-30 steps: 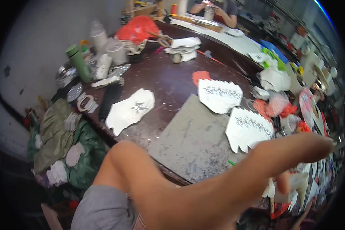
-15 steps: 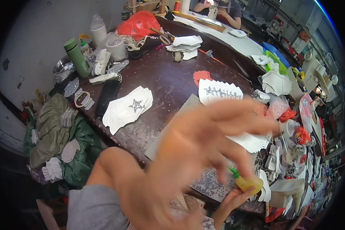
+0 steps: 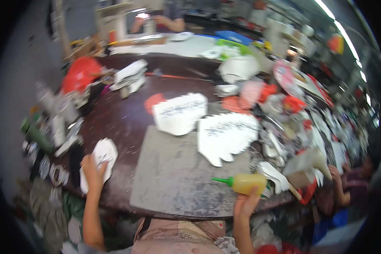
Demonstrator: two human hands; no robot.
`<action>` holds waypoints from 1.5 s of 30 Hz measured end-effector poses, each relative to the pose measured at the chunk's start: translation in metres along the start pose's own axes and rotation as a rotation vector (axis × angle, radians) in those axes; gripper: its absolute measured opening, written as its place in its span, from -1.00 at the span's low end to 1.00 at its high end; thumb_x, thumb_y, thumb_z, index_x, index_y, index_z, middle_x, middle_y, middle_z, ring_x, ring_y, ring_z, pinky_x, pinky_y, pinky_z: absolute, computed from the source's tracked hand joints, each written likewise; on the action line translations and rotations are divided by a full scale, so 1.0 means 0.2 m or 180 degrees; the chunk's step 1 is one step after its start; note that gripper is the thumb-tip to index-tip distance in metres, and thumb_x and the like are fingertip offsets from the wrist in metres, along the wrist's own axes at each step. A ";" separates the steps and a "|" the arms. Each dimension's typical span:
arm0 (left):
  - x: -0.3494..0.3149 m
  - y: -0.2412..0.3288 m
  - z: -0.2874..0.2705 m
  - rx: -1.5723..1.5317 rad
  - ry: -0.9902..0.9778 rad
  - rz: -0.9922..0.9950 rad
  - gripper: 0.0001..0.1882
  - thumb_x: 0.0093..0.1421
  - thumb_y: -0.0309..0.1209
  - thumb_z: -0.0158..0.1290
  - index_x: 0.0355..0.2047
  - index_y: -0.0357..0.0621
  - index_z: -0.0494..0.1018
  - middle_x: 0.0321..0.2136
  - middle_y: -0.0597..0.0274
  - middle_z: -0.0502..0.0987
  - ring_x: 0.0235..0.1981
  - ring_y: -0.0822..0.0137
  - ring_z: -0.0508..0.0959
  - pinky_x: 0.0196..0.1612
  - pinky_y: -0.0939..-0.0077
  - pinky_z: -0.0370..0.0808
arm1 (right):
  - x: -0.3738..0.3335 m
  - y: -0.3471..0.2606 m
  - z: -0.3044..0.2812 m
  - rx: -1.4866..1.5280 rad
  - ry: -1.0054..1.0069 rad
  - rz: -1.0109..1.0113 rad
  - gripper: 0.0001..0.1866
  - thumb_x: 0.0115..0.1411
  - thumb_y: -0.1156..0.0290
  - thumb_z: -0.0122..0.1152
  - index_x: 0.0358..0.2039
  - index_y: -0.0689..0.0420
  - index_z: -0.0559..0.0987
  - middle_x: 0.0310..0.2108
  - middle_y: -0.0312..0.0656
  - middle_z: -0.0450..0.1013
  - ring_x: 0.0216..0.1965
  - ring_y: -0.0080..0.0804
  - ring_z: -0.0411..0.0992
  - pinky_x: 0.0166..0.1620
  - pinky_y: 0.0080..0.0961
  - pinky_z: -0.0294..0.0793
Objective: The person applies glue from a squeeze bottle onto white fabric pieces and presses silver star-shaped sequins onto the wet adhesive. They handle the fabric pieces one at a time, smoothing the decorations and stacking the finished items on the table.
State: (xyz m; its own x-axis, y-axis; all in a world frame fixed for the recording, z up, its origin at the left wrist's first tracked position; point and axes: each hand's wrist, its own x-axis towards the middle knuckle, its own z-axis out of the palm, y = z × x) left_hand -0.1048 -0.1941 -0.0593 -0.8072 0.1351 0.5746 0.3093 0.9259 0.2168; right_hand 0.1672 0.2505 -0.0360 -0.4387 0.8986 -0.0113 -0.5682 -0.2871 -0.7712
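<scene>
My right hand (image 3: 246, 204) is wrapped round a squeeze bottle (image 3: 249, 183) of yellow liquid. The bottle lies on its side above the table's near edge, its green nozzle pointing left. At the left, my left hand (image 3: 94, 170) grips a stack of white cut pieces (image 3: 106, 149), thumb and fingers across a dark star motif; motion blurs it somewhat. In the middle lies a grey board (image 3: 165, 178). Two fanned rows of white pieces with dark glittery motifs, one farther back (image 3: 180, 116) and one to the right (image 3: 226, 135), overlap its far part.
A green flask (image 3: 37, 134), wrapped cones and shoes crowd the left edge. At the back are a red bag (image 3: 81, 74) and more white pieces (image 3: 130, 76). Bags, parts and a white block-like form (image 3: 307, 165) pile up on the right. Another person's hand (image 3: 336, 180) shows there.
My left hand has dropped from close before the camera to the white stack at the left and gripped it. The view has turned. My right hand still holds the bottle, now lying more level.
</scene>
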 end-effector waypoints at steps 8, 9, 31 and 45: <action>0.03 0.19 -0.15 -0.0492 0.0480 -0.0002 -0.56 0.18 -0.47 0.22 0.02 -0.34 0.38 -0.04 -0.06 0.47 0.03 -0.10 0.44 0.08 0.12 0.37 | 0.01 -0.04 0.07 0.0021 -0.0289 -0.0068 -0.53 0.38 0.24 0.16 0.19 0.19 0.32 0.01 -0.18 0.44 0.00 -0.33 0.49 0.06 -0.26 0.54; 0.03 0.17 -0.20 -0.0720 0.0252 -0.0164 -0.62 0.22 -0.49 0.19 0.00 -0.33 0.37 -0.07 -0.05 0.49 0.00 -0.11 0.47 0.04 0.13 0.41 | -0.01 -0.04 0.08 0.0049 -0.0261 -0.0039 -0.53 0.38 0.24 0.15 0.19 0.18 0.31 0.02 -0.18 0.44 0.01 -0.33 0.48 0.07 -0.26 0.54; -0.02 1.08 -0.20 -0.2141 -0.2401 0.2210 -0.61 0.05 -0.36 0.32 -0.06 0.20 0.64 -0.17 0.13 0.46 -0.18 0.09 0.51 -0.16 0.29 0.52 | 0.11 -0.01 0.31 -0.1229 -0.0741 0.0584 -0.57 0.26 0.24 0.34 -0.03 0.27 0.46 -0.20 -0.22 0.48 -0.21 -0.52 0.49 -0.17 -0.55 0.55; -0.03 1.07 -0.18 -0.2238 -0.2289 0.2224 -0.63 0.06 -0.34 0.31 -0.07 0.21 0.64 -0.18 0.17 0.45 -0.18 0.11 0.51 -0.20 0.30 0.52 | -0.05 -0.09 0.25 -0.1584 -0.0780 0.0552 -0.50 0.22 0.12 0.39 -0.07 0.27 0.49 -0.23 -0.28 0.46 -0.20 -0.58 0.40 -0.09 -0.59 0.40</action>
State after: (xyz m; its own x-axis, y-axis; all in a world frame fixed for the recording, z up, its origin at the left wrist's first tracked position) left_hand -0.0162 -0.0100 0.0115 -0.3838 0.8969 0.2197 0.8116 0.2141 0.5435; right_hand 0.1467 0.2302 0.0095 -0.6781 0.7323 -0.0624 -0.1040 -0.1796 -0.9782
